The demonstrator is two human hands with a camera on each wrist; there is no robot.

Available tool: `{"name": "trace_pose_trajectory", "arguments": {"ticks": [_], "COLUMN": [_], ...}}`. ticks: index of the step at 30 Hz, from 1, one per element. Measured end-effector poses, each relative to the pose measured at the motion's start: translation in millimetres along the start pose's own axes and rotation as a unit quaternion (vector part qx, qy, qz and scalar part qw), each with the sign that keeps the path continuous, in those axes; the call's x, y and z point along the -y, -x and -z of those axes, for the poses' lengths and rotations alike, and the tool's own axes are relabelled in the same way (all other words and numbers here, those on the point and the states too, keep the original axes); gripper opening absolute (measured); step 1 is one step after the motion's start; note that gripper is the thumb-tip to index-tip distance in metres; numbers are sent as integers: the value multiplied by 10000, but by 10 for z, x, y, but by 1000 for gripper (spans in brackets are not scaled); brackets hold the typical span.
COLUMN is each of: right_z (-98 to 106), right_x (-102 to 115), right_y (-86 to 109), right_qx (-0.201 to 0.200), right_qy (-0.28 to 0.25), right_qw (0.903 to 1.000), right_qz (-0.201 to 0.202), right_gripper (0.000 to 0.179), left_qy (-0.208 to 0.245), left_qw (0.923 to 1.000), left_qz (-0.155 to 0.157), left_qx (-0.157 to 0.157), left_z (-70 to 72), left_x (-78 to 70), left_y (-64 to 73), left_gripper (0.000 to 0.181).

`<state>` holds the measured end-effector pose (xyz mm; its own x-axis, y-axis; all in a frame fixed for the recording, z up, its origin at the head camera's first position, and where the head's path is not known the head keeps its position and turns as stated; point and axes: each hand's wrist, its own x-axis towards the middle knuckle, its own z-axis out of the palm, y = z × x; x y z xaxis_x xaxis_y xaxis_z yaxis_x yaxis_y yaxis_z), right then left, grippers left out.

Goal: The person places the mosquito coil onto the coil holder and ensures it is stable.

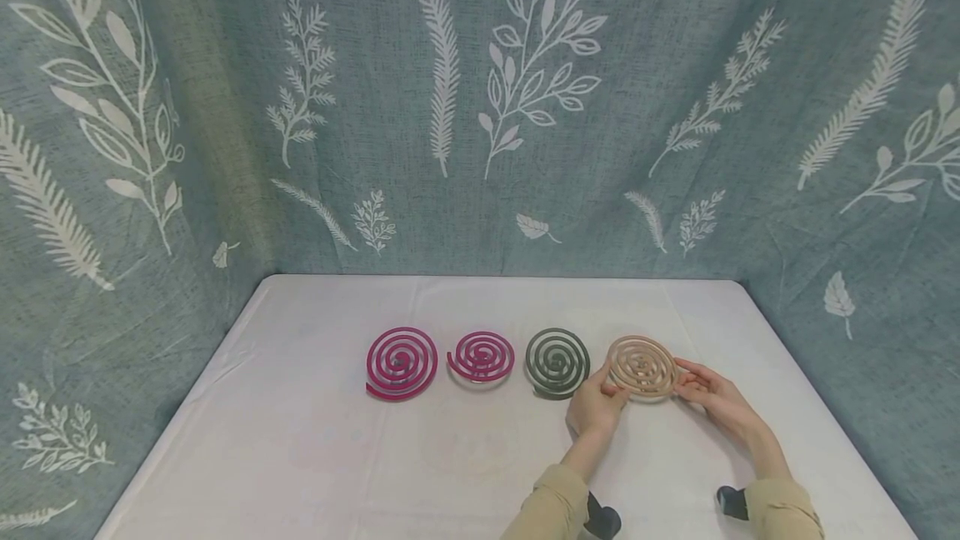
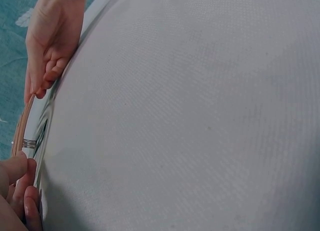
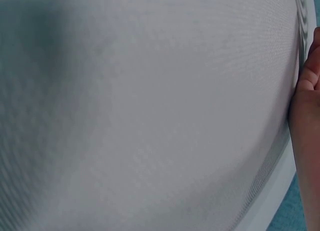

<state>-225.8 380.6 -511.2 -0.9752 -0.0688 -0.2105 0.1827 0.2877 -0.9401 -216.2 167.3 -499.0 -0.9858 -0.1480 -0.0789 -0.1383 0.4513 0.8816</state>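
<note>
A tan mosquito coil [image 1: 642, 366] is at the right end of a row of coils, raised on a small support piece [image 2: 29, 143]. My left hand [image 1: 596, 408] pinches its near-left rim between thumb and fingers. On the opposite edge, my right hand [image 1: 717, 398] grips the rim with thumb and fingertips. From the left wrist view the coil [image 2: 21, 125] appears edge-on, with the right hand [image 2: 52, 46] above and the left hand [image 2: 17, 183] below. Just left of my left hand lies a dark green coil [image 1: 557, 362]. The right wrist view has only part of the right hand [image 3: 311, 86].
Further left along the white-covered table [image 1: 300, 457] are two magenta coils, a larger one [image 1: 402, 360] and a smaller one [image 1: 482, 354]. A blue-green leaf-patterned curtain [image 1: 420, 223] encloses the back and sides. Dark devices [image 1: 602, 517] protrude at both wrists.
</note>
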Motion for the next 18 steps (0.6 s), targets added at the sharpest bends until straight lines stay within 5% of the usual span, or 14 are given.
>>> {"name": "trace_pose_trajectory", "arguments": {"ticks": [18], "right_z": [-11], "right_x": [3], "right_y": [-4], "right_qx": [-75], "right_qy": [-36], "right_qw": [10000], "right_qz": [1], "right_gripper": [69], "left_qy": [-70], "left_qw": [10000], "left_qz": [-43], "left_qx": [6], "left_z": [-1], "left_x": [8], "left_y": [-3], "left_gripper": [50]}}
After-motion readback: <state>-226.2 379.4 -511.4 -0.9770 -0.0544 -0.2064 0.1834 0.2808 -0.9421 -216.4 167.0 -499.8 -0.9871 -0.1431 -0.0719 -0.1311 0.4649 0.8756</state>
